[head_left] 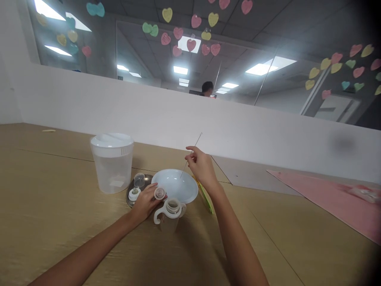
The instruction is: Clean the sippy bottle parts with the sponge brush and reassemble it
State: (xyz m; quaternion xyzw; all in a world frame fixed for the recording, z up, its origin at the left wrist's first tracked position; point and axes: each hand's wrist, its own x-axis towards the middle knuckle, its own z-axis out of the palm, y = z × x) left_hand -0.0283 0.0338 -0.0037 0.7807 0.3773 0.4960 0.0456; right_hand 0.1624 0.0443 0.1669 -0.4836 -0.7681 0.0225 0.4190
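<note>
My right hand (200, 163) pinches a thin wire rod (197, 140) with a small loop at its top. The rod slants down over the white bowl (190, 194), and I cannot tell whether its lower end touches it. Beside the bowl's left rim, my left hand (145, 202) is closed on a small round translucent piece (160, 193) with concentric rings. Right by that hand stands an open clear bottle (169, 224) with a white two-handled collar (158, 216). Behind the left hand, a metal tray (130, 201) holds a clear dome cap (139, 180) and a white ring (134, 194).
A translucent bucket (113, 169) with a white lid stands at the left. A green and yellow long-handled item (206, 200) lies partly behind my right wrist. Pink cloth (333, 202) covers the table's right side. A white wall (166, 115) with glass above closes off the back.
</note>
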